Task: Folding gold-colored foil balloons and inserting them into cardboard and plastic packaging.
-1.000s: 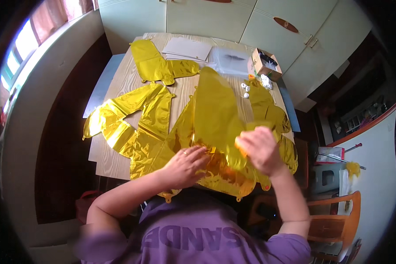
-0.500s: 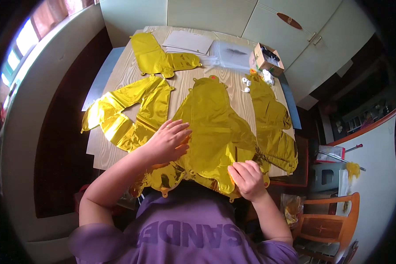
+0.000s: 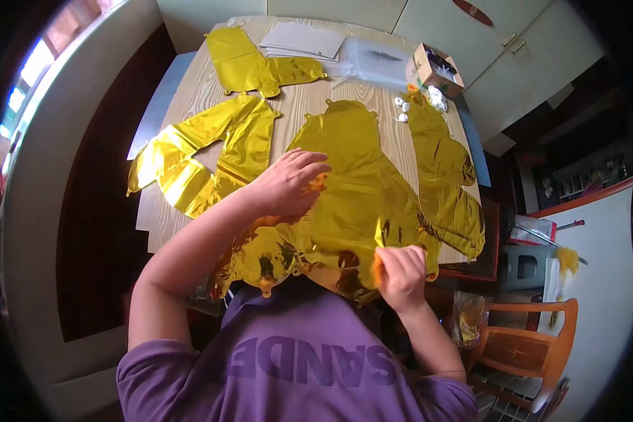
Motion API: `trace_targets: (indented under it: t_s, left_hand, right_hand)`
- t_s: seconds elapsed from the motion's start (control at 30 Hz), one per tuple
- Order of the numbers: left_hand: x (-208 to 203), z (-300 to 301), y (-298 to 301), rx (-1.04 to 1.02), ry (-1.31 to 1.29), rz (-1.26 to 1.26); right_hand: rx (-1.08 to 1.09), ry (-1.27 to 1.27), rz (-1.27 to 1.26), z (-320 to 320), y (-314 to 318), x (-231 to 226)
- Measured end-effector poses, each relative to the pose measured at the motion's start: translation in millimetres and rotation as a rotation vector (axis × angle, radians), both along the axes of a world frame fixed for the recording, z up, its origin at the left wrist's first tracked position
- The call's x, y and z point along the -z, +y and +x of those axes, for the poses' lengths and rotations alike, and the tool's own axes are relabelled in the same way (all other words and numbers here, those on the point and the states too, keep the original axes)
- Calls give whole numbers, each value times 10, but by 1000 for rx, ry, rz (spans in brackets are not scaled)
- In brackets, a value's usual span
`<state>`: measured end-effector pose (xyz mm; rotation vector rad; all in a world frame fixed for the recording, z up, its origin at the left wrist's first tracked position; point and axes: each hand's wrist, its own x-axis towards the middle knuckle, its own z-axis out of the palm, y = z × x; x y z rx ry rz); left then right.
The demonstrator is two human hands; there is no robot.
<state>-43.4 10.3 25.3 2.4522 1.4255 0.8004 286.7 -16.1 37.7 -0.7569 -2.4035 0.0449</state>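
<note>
A flat, uninflated gold foil balloon (image 3: 348,169) lies in front of me, its near end hanging toward the table's near edge. My right hand (image 3: 401,276) is closed on its lower right edge, thumb pressed against curled fingers, and the foil creases there. Over the balloon's left side is my left hand (image 3: 288,184), its fingers stretched out and slightly spread; whether the palm touches the foil is hidden. Beneath its wrist, crumpled shiny foil (image 3: 260,257) reaches toward my purple shirt.
More flat foil balloons lie around: one at left (image 3: 239,141), one at far left (image 3: 239,63), one at right (image 3: 439,169). White sheets (image 3: 302,39), clear plastic bags (image 3: 380,63), an open box (image 3: 436,70) and small white pieces (image 3: 402,109) sit farther back. A wooden chair (image 3: 524,344) stands right.
The whole view has shifted, so the table sits higher in the picture. My left hand has moved forward and a little right. My right hand keeps its grip, and the foil's near edge has shifted.
</note>
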Motion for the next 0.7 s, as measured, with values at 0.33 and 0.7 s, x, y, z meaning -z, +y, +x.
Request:
trace_targets:
  t_s: [0.33, 0.7]
  left_hand:
    - [82, 21, 25, 53, 179, -56]
    - [91, -178, -102, -221, 268, -101]
  right_hand:
    - [88, 152, 18, 12, 201, -251]
    - [-73, 130, 17, -190, 403, -185]
